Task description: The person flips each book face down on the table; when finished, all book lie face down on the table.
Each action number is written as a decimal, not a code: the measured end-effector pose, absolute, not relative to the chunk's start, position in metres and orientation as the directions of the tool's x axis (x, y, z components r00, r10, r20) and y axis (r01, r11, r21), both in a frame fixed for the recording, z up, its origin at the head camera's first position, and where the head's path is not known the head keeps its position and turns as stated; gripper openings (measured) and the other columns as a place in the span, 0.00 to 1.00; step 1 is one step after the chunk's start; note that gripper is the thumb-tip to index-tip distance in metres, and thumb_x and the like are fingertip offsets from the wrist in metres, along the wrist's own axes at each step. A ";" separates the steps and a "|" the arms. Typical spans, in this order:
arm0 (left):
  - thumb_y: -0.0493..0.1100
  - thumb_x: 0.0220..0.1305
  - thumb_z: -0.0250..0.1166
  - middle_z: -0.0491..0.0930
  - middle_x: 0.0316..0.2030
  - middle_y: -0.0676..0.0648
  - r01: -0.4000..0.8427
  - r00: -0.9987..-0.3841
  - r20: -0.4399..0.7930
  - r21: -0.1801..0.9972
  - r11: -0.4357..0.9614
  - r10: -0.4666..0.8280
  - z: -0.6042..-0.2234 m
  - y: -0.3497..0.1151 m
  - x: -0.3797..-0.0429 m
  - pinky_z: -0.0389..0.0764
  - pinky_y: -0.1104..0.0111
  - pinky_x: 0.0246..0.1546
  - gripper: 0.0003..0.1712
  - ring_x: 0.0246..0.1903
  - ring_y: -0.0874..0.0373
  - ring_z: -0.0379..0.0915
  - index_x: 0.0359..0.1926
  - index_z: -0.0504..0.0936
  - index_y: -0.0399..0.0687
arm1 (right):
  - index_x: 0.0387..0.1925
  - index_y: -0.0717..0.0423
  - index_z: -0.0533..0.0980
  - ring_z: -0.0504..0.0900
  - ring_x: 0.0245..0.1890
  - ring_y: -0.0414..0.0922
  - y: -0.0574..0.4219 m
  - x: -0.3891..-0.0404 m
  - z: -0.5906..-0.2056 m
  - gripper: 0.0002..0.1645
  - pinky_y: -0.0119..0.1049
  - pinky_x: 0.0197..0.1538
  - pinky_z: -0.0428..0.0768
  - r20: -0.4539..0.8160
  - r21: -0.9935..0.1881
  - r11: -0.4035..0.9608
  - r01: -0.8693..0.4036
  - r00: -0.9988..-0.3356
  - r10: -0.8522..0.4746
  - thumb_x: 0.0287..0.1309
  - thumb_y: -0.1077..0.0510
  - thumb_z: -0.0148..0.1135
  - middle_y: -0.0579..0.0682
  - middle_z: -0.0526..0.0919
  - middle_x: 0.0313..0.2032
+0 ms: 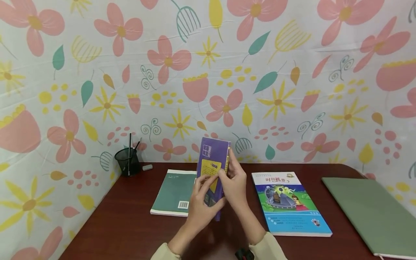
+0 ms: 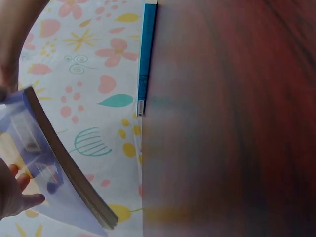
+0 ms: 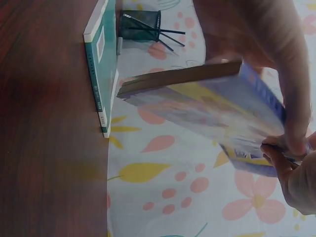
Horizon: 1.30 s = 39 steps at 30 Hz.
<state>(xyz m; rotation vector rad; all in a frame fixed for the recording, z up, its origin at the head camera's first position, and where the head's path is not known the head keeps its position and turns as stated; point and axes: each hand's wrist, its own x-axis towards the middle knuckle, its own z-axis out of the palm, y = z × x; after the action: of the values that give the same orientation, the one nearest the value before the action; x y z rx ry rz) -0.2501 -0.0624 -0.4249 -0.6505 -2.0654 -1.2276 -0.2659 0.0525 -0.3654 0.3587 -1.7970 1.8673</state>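
Observation:
A purple book (image 1: 215,150) with a yellow panel on its cover is held up, tilted, above the table in the head view. My right hand (image 1: 235,182) grips it along the spine side, thumb on the near edge. The left hand (image 1: 199,198) holds it lower down, fingers bent across the cover and thumb toward the spine edge. In the left wrist view the book (image 2: 47,163) shows its page edges, with fingertips on its cover. Both hands meet at the book (image 3: 197,96) in the right wrist view; some fingers there are blurred.
On the dark red table (image 1: 130,231) lie a green book (image 1: 170,193) at left, a colourful picture-cover book (image 1: 289,206) at right and a large grey-green folder (image 1: 370,213). A black mesh pen holder (image 1: 126,162) and a small eraser-like block (image 1: 147,167) stand by the flowered wall covering.

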 end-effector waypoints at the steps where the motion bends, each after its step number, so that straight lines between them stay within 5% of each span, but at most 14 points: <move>1: 0.46 0.52 0.74 0.69 0.60 0.44 0.685 -0.680 0.727 0.583 0.437 0.097 -0.425 -0.063 -0.251 0.75 0.62 0.47 0.38 0.53 0.54 0.68 0.65 0.73 0.59 | 0.73 0.45 0.58 0.87 0.44 0.52 0.054 -0.266 -0.365 0.43 0.31 0.36 0.84 0.525 -0.847 0.021 -0.531 -0.830 0.190 0.59 0.74 0.50 0.57 0.79 0.60; 4: 0.48 0.55 0.73 0.66 0.63 0.44 0.643 -0.736 0.669 0.646 0.411 0.101 -0.425 -0.065 -0.252 0.73 0.59 0.51 0.36 0.57 0.53 0.64 0.65 0.73 0.60 | 0.73 0.46 0.60 0.84 0.24 0.43 0.057 -0.265 -0.362 0.41 0.25 0.24 0.77 0.521 -0.851 0.054 -0.522 -0.827 0.211 0.59 0.74 0.49 0.59 0.80 0.58; 8: 0.49 0.58 0.70 0.60 0.68 0.43 0.566 -0.806 0.589 0.734 0.376 0.064 -0.423 -0.070 -0.254 0.67 0.50 0.58 0.33 0.63 0.48 0.58 0.65 0.74 0.59 | 0.72 0.47 0.61 0.61 0.11 0.36 0.060 -0.266 -0.357 0.40 0.24 0.18 0.60 0.519 -0.853 0.074 -0.516 -0.827 0.215 0.60 0.74 0.47 0.57 0.77 0.62; 13: 0.48 0.58 0.71 0.54 0.71 0.38 0.526 -0.824 0.566 0.766 0.371 0.000 -0.421 -0.075 -0.257 0.62 0.40 0.61 0.33 0.68 0.39 0.51 0.65 0.74 0.56 | 0.72 0.45 0.61 0.83 0.30 0.32 0.062 -0.267 -0.351 0.40 0.22 0.24 0.72 0.475 -0.874 0.002 -0.486 -0.855 0.210 0.60 0.74 0.47 0.53 0.75 0.64; 15: 0.48 0.58 0.71 0.51 0.72 0.37 0.502 -0.836 0.548 0.785 0.364 -0.030 -0.421 -0.077 -0.259 0.60 0.37 0.62 0.33 0.69 0.37 0.48 0.65 0.74 0.57 | 0.72 0.45 0.61 0.85 0.41 0.32 0.063 -0.268 -0.349 0.40 0.24 0.28 0.76 0.456 -0.883 -0.017 -0.470 -0.864 0.212 0.60 0.74 0.47 0.53 0.76 0.63; 19: 0.49 0.58 0.71 0.46 0.73 0.36 0.453 -0.862 0.502 0.828 0.331 -0.075 -0.422 -0.080 -0.262 0.58 0.35 0.63 0.35 0.71 0.34 0.47 0.66 0.72 0.57 | 0.72 0.46 0.61 0.85 0.42 0.32 0.067 -0.269 -0.346 0.41 0.25 0.31 0.79 0.417 -0.896 -0.060 -0.439 -0.881 0.225 0.60 0.74 0.47 0.56 0.77 0.62; 23: 0.49 0.58 0.70 0.54 0.69 0.38 0.411 -0.887 0.454 0.857 0.310 -0.079 -0.422 -0.084 -0.264 0.67 0.45 0.60 0.39 0.64 0.40 0.59 0.70 0.67 0.60 | 0.72 0.50 0.61 0.85 0.40 0.31 0.073 -0.271 -0.343 0.41 0.27 0.36 0.83 0.378 -0.902 -0.122 -0.415 -0.893 0.243 0.58 0.75 0.47 0.62 0.77 0.61; 29: 0.48 0.59 0.70 0.71 0.51 0.43 0.371 -0.916 0.398 0.884 0.284 -0.042 -0.419 -0.085 -0.263 0.77 0.70 0.37 0.39 0.39 0.57 0.69 0.70 0.66 0.61 | 0.71 0.47 0.63 0.86 0.37 0.31 0.086 -0.273 -0.340 0.39 0.27 0.36 0.83 0.318 -0.915 -0.159 -0.372 -0.904 0.286 0.60 0.74 0.48 0.63 0.78 0.60; 39: 0.45 0.55 0.73 0.73 0.46 0.44 0.400 -0.906 0.423 0.866 0.298 -0.013 -0.417 -0.081 -0.265 0.76 0.73 0.30 0.37 0.33 0.60 0.69 0.66 0.70 0.57 | 0.74 0.48 0.58 0.84 0.38 0.28 0.106 -0.282 -0.343 0.40 0.22 0.37 0.81 0.247 -0.932 -0.194 -0.307 -0.928 0.280 0.62 0.74 0.47 0.59 0.69 0.67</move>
<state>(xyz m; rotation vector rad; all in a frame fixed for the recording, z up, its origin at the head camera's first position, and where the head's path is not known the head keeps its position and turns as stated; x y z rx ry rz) -0.2651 -0.0807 -0.4168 -0.3489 -2.2221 -1.6388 -0.2823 0.1060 -0.3427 0.0309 -1.7017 2.1717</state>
